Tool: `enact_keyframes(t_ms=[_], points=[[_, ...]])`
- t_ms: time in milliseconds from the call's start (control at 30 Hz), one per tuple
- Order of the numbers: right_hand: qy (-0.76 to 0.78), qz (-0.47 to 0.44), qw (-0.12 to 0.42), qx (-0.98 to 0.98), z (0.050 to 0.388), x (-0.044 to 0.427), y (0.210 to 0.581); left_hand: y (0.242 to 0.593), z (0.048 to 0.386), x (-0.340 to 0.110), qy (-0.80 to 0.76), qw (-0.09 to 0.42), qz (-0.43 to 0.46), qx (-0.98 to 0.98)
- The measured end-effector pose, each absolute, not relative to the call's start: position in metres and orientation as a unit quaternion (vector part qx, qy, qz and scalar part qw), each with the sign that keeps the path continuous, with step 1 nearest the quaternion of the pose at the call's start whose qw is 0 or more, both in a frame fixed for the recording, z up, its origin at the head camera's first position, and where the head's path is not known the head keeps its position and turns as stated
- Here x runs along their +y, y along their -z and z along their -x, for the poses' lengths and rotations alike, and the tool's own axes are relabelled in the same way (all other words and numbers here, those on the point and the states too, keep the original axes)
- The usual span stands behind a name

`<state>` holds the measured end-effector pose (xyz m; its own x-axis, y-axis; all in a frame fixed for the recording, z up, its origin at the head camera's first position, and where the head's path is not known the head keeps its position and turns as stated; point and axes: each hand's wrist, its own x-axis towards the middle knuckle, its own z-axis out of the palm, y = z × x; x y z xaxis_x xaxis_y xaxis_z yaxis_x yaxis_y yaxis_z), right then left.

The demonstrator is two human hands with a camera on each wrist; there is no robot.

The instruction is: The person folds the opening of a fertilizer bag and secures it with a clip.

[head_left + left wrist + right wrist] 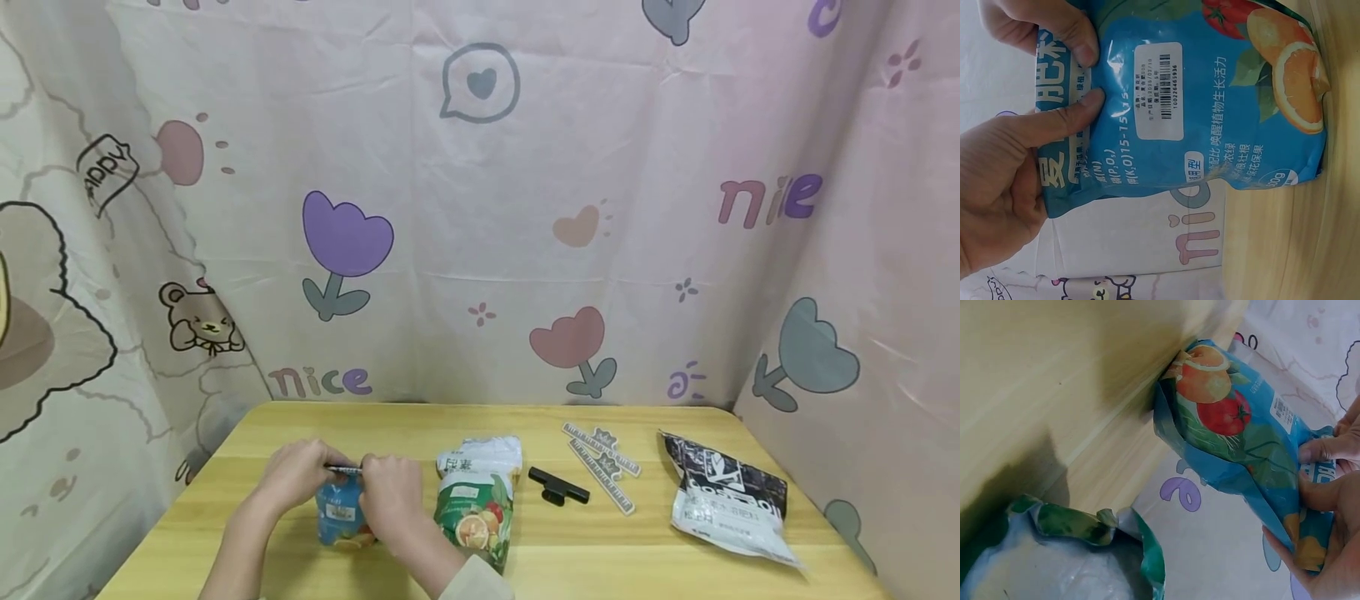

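Note:
A blue fertilizer bag [339, 512] with printed fruit stands upright on the table, left of centre. My left hand [296, 473] pinches the left part of its top edge, and my right hand [393, 496] pinches the right part. In the left wrist view, both thumbs press the front of the blue bag [1210, 125] just under its top, with the label and barcode facing the camera. The top of the blue bag [1222, 425] looks folded over between the fingers in the right wrist view. Fingers behind the bag are partly hidden.
A green-and-white bag [476, 508] stands close to my right hand. Beyond it lie a black sealing clip [558, 486] and two pale ruler-like strips [603, 475]. A black-and-white soil bag [727, 500] lies at the right. Printed curtain [480, 250] surrounds the table.

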<state>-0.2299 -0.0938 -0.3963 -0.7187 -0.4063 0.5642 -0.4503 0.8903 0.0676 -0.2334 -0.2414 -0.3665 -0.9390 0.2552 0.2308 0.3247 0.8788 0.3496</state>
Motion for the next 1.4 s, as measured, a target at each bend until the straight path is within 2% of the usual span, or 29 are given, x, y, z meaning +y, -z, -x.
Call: enact_keyframes(t_ms=[300,700,1033,1400], points=[[-0.042,-0.227,0.322,-0.918,0.2296,-0.0948,0.4008,0.3686,0.2304,-0.2399,0.194,0.087,0.127,-0.969],[-0.033,-0.227,0.298,-0.926,0.2296,-0.0911,0.3993,0.3697,0.2314,-0.2379,0.192,0.108,0.143,-0.965],[-0.016,-0.261,0.318,-0.911,0.2301,-0.0892,0.3985,0.3708,0.2296,-0.2406,0.190,0.104,0.139,-0.966],[-0.023,-0.217,0.305,-0.927,0.2290,-0.0944,0.4027,0.3735,0.2266,-0.2395,0.200,0.119,0.126,-0.964]])
